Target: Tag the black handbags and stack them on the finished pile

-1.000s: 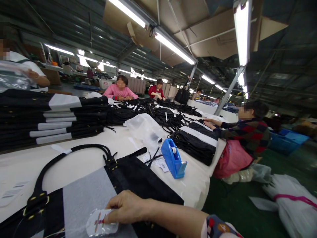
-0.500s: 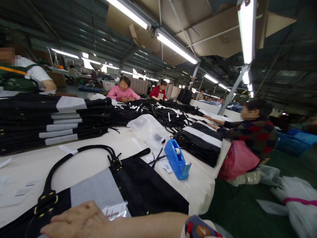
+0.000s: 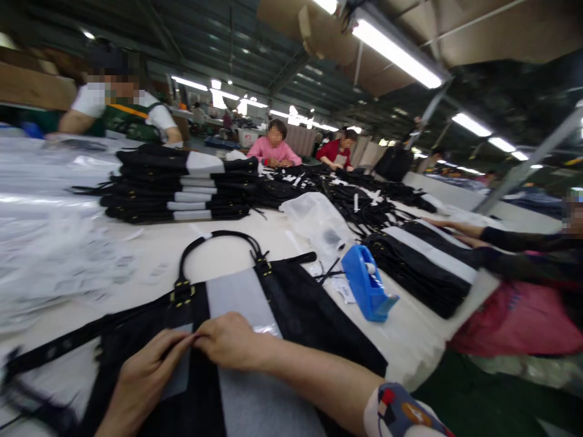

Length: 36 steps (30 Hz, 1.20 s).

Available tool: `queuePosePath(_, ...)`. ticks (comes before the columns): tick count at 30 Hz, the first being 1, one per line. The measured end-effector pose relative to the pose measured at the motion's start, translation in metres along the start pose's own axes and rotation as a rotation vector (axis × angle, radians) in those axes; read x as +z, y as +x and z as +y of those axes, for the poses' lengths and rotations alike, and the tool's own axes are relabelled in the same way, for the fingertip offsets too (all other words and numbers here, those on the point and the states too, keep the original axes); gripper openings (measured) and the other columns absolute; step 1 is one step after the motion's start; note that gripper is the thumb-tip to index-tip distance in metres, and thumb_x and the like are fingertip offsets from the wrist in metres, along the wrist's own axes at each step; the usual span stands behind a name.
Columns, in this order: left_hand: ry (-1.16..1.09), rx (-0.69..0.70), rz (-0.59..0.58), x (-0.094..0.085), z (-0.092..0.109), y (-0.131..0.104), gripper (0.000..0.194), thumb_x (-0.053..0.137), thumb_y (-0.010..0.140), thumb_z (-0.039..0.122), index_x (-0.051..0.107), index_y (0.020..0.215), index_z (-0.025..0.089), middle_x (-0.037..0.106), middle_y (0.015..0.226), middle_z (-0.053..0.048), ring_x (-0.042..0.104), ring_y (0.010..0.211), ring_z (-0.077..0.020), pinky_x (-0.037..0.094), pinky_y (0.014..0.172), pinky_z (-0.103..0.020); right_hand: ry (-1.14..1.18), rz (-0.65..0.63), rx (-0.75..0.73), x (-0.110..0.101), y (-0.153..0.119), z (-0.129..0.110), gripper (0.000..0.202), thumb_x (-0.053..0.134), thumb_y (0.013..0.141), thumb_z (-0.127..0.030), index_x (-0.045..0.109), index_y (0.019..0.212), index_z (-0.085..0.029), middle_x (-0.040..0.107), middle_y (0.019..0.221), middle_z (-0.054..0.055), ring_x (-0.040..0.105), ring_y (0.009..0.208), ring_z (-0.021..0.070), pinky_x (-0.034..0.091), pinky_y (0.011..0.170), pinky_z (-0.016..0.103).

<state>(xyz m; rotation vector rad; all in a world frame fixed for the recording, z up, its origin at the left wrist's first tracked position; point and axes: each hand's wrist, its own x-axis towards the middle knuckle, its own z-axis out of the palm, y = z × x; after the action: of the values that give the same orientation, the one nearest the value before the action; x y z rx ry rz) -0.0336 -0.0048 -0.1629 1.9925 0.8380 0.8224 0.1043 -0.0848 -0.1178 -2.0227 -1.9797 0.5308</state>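
White tabletop [image 3: 412,343] is bearing stacked black bags [image 3: 232,194] at 11 o'clock from 1 handbag [image 3: 310,309]. Over it, the right hand [image 3: 232,343], grip unclear, is meeting from 3 o'clock the left hand [image 3: 148,367], which is pinching 1 gray card [image 3: 181,377].

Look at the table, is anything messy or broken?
Nothing looks broken or spilled. The black heap at the back looks messy: straps and white strips lie jumbled, unlike the tidier stack on the left.
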Motion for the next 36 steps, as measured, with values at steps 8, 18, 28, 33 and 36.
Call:
queuePosePath(8, 0.103, 0.025, 0.043, 0.003, 0.009, -0.009, 0.015, 0.052, 0.078, 0.027, 0.062, 0.076, 0.017, 0.06, 0.073, -0.002, 0.055, 0.07, -0.0121, 0.043, 0.067, -0.023, 0.208, 0.131, 0.058, -0.002, 0.002, 0.005, 0.026, 0.044, 0.084, -0.029, 0.069, 0.083, -0.02, 0.067, 0.077, 0.002, 0.058, 0.072, 0.0134, 0.038, 0.065, 0.022)
queuePosePath(18, 0.398, -0.224, 0.105, -0.03, 0.017, 0.042, 0.024, 0.045, 0.079, 0.015, 0.063, 0.094, 0.015, 0.062, 0.097, -0.007, 0.055, 0.093, -0.0146, 0.04, 0.087, -0.025, 0.553, 0.318, 0.227, 0.002, 0.035, 0.022, 0.027, 0.051, 0.078, -0.037, 0.069, 0.078, -0.016, 0.068, 0.075, 0.002, 0.059, 0.071, 0.0143, 0.039, 0.064, 0.022)
queuePosePath(28, 0.285, -0.526, -0.111, -0.021, -0.018, 0.091, 0.023, 0.061, 0.058, 0.007, 0.07, 0.076, 0.016, 0.063, 0.061, -0.002, 0.053, 0.053, -0.0108, 0.042, 0.053, -0.021, -0.152, 0.268, 0.281, -0.021, 0.064, 0.013, 0.029, 0.043, 0.084, -0.036, 0.068, 0.088, -0.02, 0.067, 0.088, 0.008, 0.061, 0.082, 0.0198, 0.04, 0.067, 0.027)
queuePosePath(33, 0.144, -0.521, -0.076, -0.022, -0.024, 0.087, 0.034, 0.064, 0.059, 0.01, 0.069, 0.092, 0.019, 0.063, 0.065, 0.001, 0.051, 0.051, -0.0081, 0.041, 0.052, -0.02, -0.313, 0.232, 0.276, -0.017, 0.072, 0.015, 0.031, 0.039, 0.086, -0.033, 0.066, 0.09, -0.018, 0.066, 0.09, 0.01, 0.061, 0.082, 0.0204, 0.041, 0.067, 0.027)
queuePosePath(36, 0.083, -0.512, -0.043, -0.022, -0.027, 0.085, 0.037, 0.064, 0.058, 0.009, 0.069, 0.093, 0.019, 0.063, 0.064, 0.001, 0.05, 0.052, -0.0082, 0.04, 0.052, -0.02, -0.359, 0.228, 0.262, -0.014, 0.074, 0.013, 0.032, 0.037, 0.087, -0.032, 0.065, 0.091, -0.017, 0.065, 0.09, 0.01, 0.061, 0.083, 0.0213, 0.042, 0.068, 0.028)
